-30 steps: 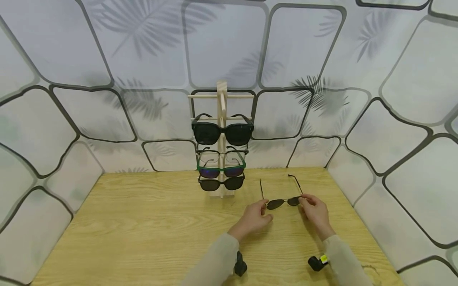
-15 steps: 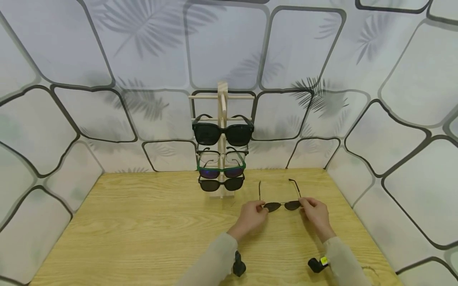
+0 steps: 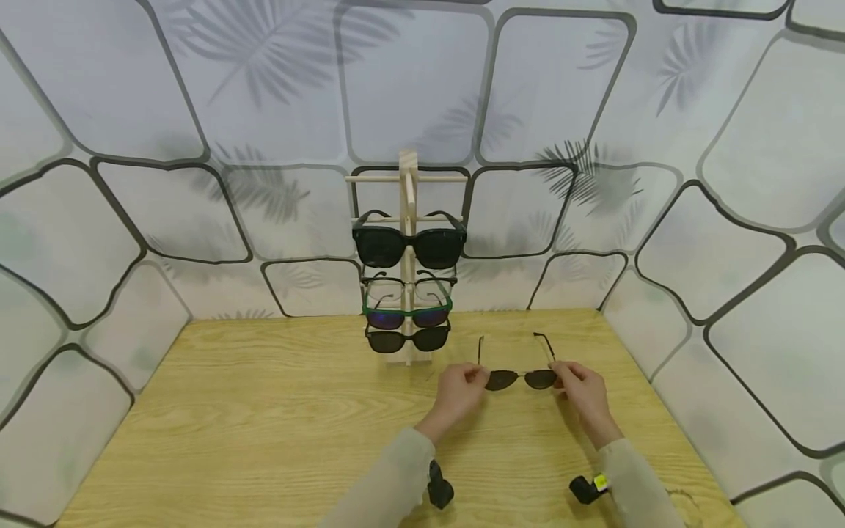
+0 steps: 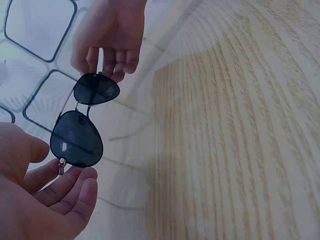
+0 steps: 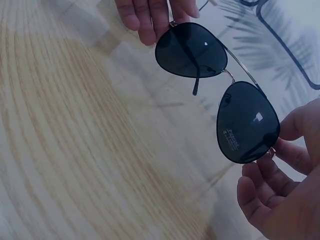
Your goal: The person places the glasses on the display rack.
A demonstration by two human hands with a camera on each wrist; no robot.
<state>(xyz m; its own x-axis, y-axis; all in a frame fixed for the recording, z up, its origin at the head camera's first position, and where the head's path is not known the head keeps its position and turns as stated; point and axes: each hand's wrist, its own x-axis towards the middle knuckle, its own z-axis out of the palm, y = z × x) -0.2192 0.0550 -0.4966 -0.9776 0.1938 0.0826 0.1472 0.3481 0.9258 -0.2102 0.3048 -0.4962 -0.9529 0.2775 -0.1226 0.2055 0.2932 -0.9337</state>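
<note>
A pair of aviator sunglasses [image 3: 502,380] with dark lenses and a thin metal frame is held between both hands, right of the display stand. Its two temples are unfolded and point away toward the back wall. My left hand [image 3: 458,392] pinches the left hinge end; in the left wrist view the left hand [image 4: 45,190] has its fingers at the hinge below the lens. My right hand [image 3: 584,396] grips the opposite hinge end. In the right wrist view, small pale print shows on the near lens [image 5: 247,122], beside the right hand [image 5: 285,185].
A wooden display stand [image 3: 409,165] at the back carries black sunglasses [image 3: 381,247], clear-lens glasses [image 3: 386,290], green-framed sunglasses [image 3: 388,319] and dark sunglasses [image 3: 388,342]. Its top bar bears nothing. Patterned walls [image 3: 290,220] enclose the wooden table [image 3: 264,411] behind and at both sides.
My left hand has shifted slightly left, and its fingers have closed in on the hinge. The sunglasses have moved a little left and toward me, their lenses now more level. The right hand has hardly moved.
</note>
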